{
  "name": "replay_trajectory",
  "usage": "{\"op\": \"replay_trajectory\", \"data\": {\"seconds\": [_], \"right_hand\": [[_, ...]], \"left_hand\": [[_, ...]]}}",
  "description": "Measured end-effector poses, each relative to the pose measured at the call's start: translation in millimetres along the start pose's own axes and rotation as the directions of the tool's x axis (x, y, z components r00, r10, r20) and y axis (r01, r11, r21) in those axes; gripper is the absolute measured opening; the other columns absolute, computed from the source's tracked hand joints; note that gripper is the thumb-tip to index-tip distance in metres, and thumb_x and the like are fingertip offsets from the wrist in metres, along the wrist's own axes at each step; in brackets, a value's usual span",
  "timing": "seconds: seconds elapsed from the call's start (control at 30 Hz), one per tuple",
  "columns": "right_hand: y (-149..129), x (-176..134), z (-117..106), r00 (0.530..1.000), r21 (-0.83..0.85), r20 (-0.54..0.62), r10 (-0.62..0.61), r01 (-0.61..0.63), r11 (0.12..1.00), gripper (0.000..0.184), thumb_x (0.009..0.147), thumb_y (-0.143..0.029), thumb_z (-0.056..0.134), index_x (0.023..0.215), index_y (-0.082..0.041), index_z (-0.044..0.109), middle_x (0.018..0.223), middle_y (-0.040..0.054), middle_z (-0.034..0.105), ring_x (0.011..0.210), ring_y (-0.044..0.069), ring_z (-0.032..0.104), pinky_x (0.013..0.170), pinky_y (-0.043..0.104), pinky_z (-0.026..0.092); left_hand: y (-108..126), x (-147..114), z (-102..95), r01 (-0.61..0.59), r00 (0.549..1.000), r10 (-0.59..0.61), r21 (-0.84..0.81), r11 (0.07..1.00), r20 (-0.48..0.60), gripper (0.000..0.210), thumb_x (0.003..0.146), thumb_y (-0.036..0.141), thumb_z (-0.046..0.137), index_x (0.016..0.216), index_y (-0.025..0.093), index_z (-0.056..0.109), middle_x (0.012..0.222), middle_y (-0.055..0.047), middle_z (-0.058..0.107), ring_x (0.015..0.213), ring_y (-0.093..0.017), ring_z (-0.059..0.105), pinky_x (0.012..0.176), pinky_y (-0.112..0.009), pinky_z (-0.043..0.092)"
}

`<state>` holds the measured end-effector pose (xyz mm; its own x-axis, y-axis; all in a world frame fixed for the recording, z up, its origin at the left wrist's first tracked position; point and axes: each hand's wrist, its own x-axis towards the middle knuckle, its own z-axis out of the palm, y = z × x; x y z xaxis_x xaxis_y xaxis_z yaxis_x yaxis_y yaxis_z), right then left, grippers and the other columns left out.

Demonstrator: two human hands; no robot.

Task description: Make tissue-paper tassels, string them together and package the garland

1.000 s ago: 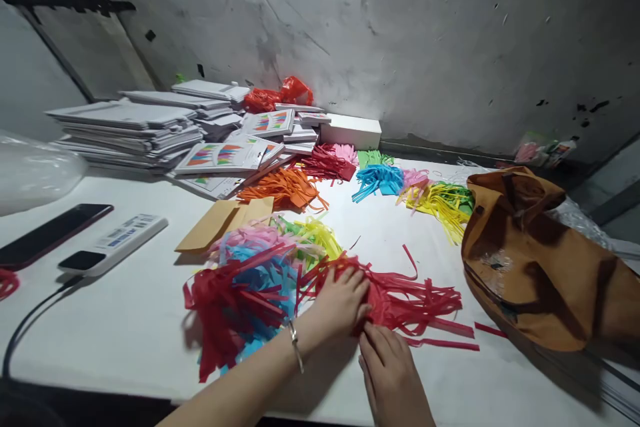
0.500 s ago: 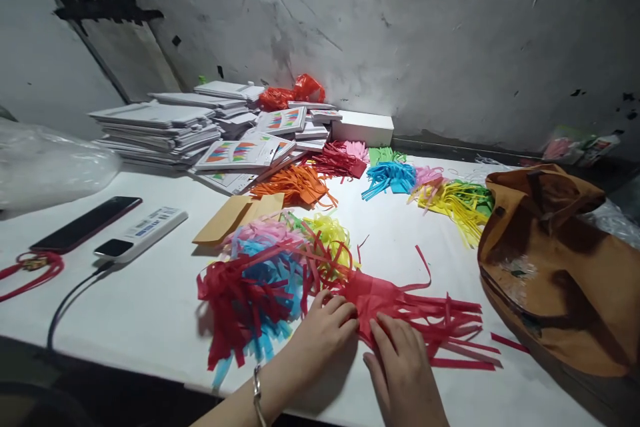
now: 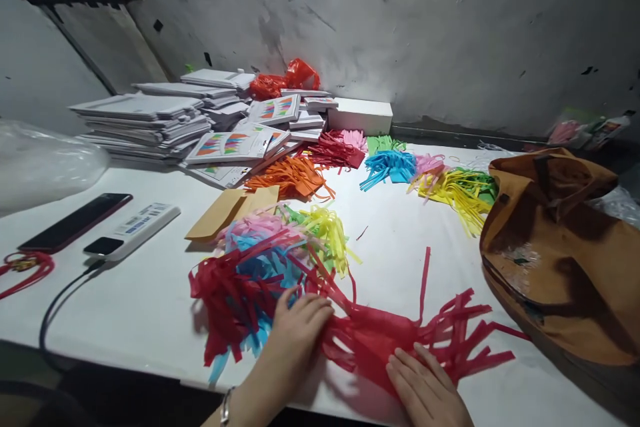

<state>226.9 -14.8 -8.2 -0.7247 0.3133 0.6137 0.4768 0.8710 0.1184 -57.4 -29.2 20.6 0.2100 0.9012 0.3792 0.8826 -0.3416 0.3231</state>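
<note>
A red tissue-paper tassel [image 3: 377, 337] lies spread on the white table near its front edge, with cut strips fanning out at both ends. My left hand [image 3: 303, 327] is at its left end, fingers curled over the red strips; the fingertips are partly hidden. Flat on the lower right of the solid middle band rests my right hand [image 3: 425, 377], fingers stretched out. Just left of my left hand sits a crumpled darker red tassel [image 3: 227, 300], lying over blue fringe [image 3: 263, 273]. Pink fringe [image 3: 260, 227] and yellow fringe [image 3: 330, 230] lie behind it.
Orange [image 3: 290, 177], dark red [image 3: 335, 149], blue [image 3: 393, 167] and yellow tassels [image 3: 457, 193] lie farther back. A brown bag [image 3: 565, 267] stands at right. A phone [image 3: 75, 223], a white cabled device [image 3: 137, 227], a tan envelope [image 3: 215, 213] and stacked white packs [image 3: 140, 120] occupy the left.
My left hand has moved left along the strips, and my right hand has shifted right and toward me. The red tassel's middle is spread wider, and its right strips fan out more.
</note>
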Motion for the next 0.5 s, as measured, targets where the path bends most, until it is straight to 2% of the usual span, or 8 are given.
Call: {"op": "replay_trajectory", "data": {"seconds": [0.07,0.1,0.2,0.27,0.33,0.4,0.47,0.5], "right_hand": [[2.1,-2.8,-4.0,0.999,0.023,-0.020,0.033,-0.032,0.999,0.036,0.099,-0.006,0.040,0.117,-0.018,0.069,0.102,0.0033,0.078,0.102,0.017,0.073,0.108,0.035,0.049],[2.2,-1.6,-5.5,0.998,0.044,-0.041,0.057,-0.055,0.998,0.036,0.098,-0.007,0.042,0.120,-0.019,0.069,0.102,0.0034,0.078,0.101,0.017,0.073,0.106,0.035,0.052],[-0.9,8.1,-9.2,0.991,0.081,-0.094,0.098,-0.090,0.993,0.038,0.097,-0.008,0.045,0.125,-0.021,0.067,0.102,0.0044,0.078,0.100,0.018,0.074,0.104,0.034,0.054],[-3.8,14.6,-11.7,0.992,0.066,-0.094,0.080,-0.074,0.995,0.036,0.097,-0.008,0.046,0.123,-0.020,0.068,0.104,0.0049,0.078,0.103,0.018,0.073,0.104,0.034,0.053],[-5.9,17.6,-13.3,0.999,0.035,-0.039,0.036,-0.034,0.999,0.035,0.098,-0.007,0.044,0.120,-0.018,0.069,0.110,0.0060,0.076,0.109,0.020,0.070,0.104,0.036,0.053],[-7.3,17.1,-12.6,1.000,0.005,0.014,0.000,0.000,1.000,0.036,0.098,-0.005,0.040,0.116,-0.015,0.070,0.113,0.0071,0.075,0.111,0.022,0.069,0.104,0.037,0.053],[-9.0,14.9,-9.5,1.000,-0.009,0.017,0.003,-0.003,1.000,0.038,0.098,-0.003,0.036,0.112,-0.012,0.070,0.112,0.0072,0.076,0.109,0.023,0.070,0.103,0.039,0.053],[-10.1,14.0,-7.5,1.000,-0.006,0.005,0.010,-0.010,1.000,0.038,0.098,-0.002,0.036,0.110,-0.011,0.071,0.110,0.0069,0.076,0.107,0.022,0.071,0.103,0.038,0.053]], "left_hand": [[-1.9,-1.6,-17.6,0.040,0.999,-0.038,0.043,0.998,-0.027,0.059,0.068,0.001,0.047,0.122,0.020,0.061,0.126,-0.013,0.068,0.118,-0.032,0.059,0.110,-0.065,0.028],[2.3,-1.9,-25.5,0.019,1.000,-0.019,0.052,0.998,-0.003,0.068,0.067,0.002,0.047,0.132,0.020,0.056,0.137,-0.015,0.061,0.126,-0.034,0.054,0.111,-0.066,0.028],[28.9,0.9,-34.3,-0.167,0.975,0.165,-0.001,0.986,0.149,0.085,0.069,0.008,0.055,0.151,0.023,0.037,0.157,-0.014,0.040,0.143,-0.037,0.035,0.115,-0.066,0.025],[44.4,6.7,-26.1,-0.264,0.943,0.269,-0.051,0.963,0.194,0.077,0.076,0.011,0.059,0.149,0.028,0.040,0.151,-0.009,0.049,0.141,-0.033,0.039,0.119,-0.064,0.017],[47.6,13.4,-14.5,-0.254,0.948,0.261,-0.063,0.965,0.182,0.054,0.086,0.009,0.056,0.135,0.030,0.055,0.130,-0.003,0.067,0.129,-0.025,0.053,0.123,-0.060,0.005],[39.6,17.2,-8.7,-0.218,0.960,0.223,-0.047,0.975,0.170,0.036,0.091,0.008,0.053,0.118,0.028,0.065,0.113,-0.001,0.075,0.119,-0.022,0.061,0.122,-0.060,-0.003],[29.6,14.8,-11.5,-0.236,0.948,0.236,-0.026,0.971,0.215,0.037,0.089,0.010,0.055,0.120,0.026,0.065,0.124,-0.005,0.071,0.125,-0.026,0.058,0.121,-0.064,0.001],[26.6,11.2,-14.6,-0.261,0.929,0.258,-0.027,0.965,0.266,0.046,0.086,0.009,0.056,0.129,0.025,0.060,0.135,-0.007,0.065,0.131,-0.028,0.053,0.121,-0.064,0.007]]}}
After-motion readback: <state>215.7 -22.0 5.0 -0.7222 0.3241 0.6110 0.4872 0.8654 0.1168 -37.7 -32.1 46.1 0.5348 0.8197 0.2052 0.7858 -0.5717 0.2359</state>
